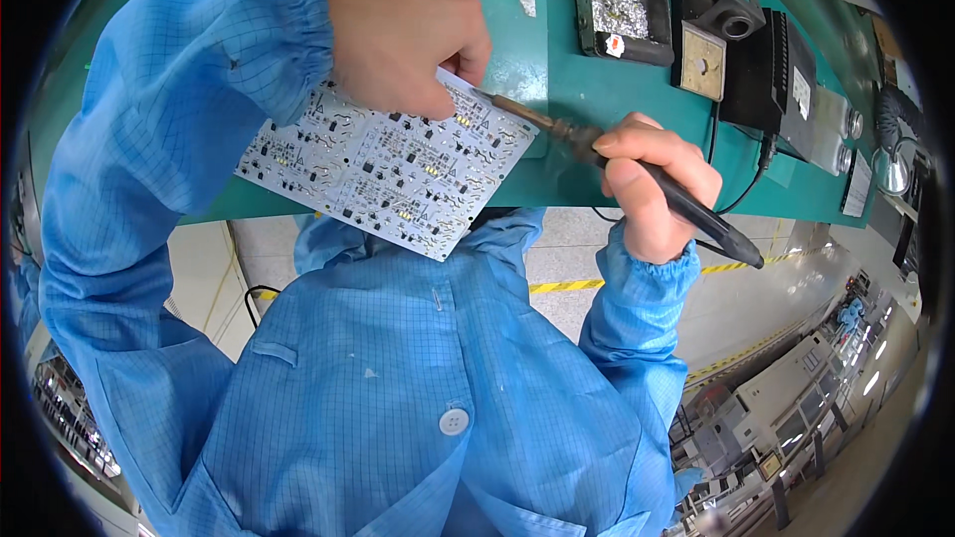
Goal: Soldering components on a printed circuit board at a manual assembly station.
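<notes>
A: How far along does this look? The white circuit board (383, 161) is full of parts, lying tilted over the near edge of the green bench (597, 89).

B: Mid-job, I'd guess — can't tell which joints are finished. The left hand (403, 40) is curled shut, pinning the board's top edge. The right hand (652, 184) is wrapped around the soldering iron (617, 161) — its tip touches the board just beside the left fingers (468, 65).

Green bench (567, 99): white circuit board (383, 164), black solder tray (623, 8), black iron stand (718, 10)
</notes>
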Motion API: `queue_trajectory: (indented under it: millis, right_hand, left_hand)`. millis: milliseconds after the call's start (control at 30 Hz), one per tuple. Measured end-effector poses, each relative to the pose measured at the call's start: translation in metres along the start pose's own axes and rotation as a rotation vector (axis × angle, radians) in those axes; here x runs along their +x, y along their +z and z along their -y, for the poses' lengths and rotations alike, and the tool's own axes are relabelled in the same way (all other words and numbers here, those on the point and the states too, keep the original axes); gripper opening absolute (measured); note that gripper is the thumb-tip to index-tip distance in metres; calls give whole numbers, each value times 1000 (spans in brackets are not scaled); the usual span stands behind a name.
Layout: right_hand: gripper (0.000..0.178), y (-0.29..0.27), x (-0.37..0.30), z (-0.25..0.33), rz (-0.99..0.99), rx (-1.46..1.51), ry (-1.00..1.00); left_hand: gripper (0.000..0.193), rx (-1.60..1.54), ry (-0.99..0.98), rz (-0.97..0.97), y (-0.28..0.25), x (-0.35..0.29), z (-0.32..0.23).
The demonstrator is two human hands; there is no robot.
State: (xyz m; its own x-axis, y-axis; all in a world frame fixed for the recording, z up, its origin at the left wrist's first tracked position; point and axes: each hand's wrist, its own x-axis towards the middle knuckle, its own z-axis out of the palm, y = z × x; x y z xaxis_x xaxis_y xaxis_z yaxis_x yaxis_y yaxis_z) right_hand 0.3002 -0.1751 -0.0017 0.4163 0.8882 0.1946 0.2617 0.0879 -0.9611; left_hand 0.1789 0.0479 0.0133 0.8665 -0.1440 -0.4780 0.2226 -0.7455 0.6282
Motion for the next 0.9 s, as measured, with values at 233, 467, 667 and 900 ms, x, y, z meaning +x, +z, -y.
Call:
queue_trajectory:
  millis: [233,467,667,900]
  right_hand:
    - [15,-3,4,-9,106,14,-55]
    - [15,-1,9,-10,130,6,-79]
    - [15,1,13,-9,155,2,-92]
    - [14,2,16,-10,164,-5,-116]
  left_hand:
    - [23,38,29,-36,2,1,1]
    - [23,24,45,-71,6,0,2]
    - [25,29,1,-57,4,-1,-1]
    - [29,6,-63,22,2,0,-2]
